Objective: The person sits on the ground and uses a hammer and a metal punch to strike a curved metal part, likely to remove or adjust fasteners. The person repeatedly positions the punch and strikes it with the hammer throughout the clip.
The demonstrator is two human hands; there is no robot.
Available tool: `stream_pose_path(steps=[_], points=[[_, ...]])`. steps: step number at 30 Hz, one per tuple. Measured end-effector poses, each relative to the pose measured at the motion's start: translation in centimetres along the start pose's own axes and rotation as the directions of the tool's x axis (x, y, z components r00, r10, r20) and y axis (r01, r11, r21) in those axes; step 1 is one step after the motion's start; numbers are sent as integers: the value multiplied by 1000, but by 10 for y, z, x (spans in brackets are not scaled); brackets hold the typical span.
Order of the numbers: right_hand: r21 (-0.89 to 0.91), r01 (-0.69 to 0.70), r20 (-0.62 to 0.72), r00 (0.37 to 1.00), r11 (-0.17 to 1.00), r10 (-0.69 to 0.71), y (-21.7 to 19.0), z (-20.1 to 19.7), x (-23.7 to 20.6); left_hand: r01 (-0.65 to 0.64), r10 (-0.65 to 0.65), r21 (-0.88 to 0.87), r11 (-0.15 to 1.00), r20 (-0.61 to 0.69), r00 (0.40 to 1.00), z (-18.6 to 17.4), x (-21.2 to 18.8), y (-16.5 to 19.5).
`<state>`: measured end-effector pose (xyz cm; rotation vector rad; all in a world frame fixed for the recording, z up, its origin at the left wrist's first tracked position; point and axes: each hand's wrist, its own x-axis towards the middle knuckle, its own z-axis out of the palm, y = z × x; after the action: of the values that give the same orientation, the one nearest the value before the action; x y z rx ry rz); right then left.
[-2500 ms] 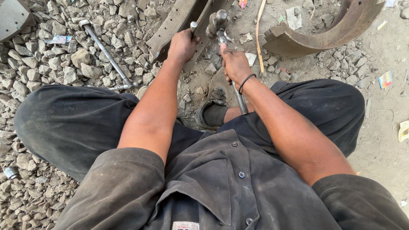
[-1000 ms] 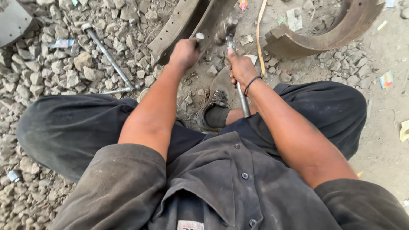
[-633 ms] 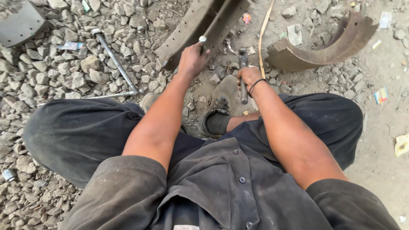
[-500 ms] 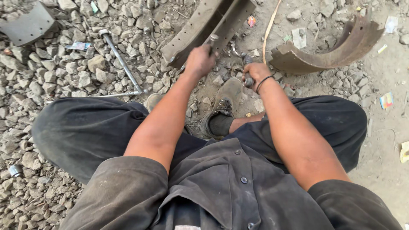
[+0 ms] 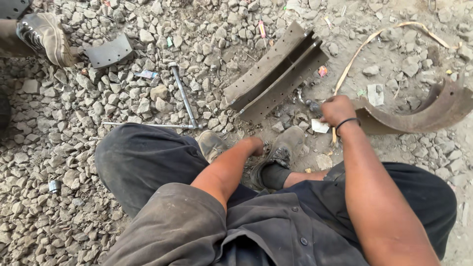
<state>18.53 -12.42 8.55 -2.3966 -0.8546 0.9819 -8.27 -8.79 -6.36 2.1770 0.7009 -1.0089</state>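
I sit on gravel with my legs folded. My right hand (image 5: 337,109) is closed around a short dark metal tool (image 5: 311,105) whose tip points at the lower end of a rusty, hole-lined brake shoe (image 5: 274,74) lying in front of me. A black band sits on that wrist. My left hand (image 5: 254,146) is down between my two worn shoes (image 5: 286,148), with its fingers curled out of sight. A second curved brake shoe (image 5: 438,106) lies just right of my right hand.
An L-shaped metal wrench (image 5: 183,101) lies on the stones to the left. A dark curved lining piece (image 5: 108,50) and another person's boot (image 5: 44,32) are at the top left. A thin tan strip (image 5: 364,42) and bits of litter lie on the dirt.
My left hand has pulled back from the brake shoe down to between my shoes. My right hand has shifted right with its tool. The view has tilted so the parts sit lower.
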Motion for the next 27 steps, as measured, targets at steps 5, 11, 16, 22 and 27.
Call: stream_pose_path(steps=[5,11,16,22,27], points=[[-189,72,-95,991,979,-91,3,4,3,9,-15,-81,997,-68,998,-4,0,3],[-235,131,-145,975,963,-168,8,11,1,29,-44,-92,995,-168,985,-29,11,22],[-199,55,-94,993,978,-75,-6,11,-4,-57,-103,-213,975,-668,737,-90,23,50],[-271,101,-149,978,957,-145,-26,9,-17,171,-325,-279,945,-736,593,-168,34,19],[-129,143,-244,955,981,-171,-20,-2,-19,296,-432,-314,902,-638,637,-179,49,0]])
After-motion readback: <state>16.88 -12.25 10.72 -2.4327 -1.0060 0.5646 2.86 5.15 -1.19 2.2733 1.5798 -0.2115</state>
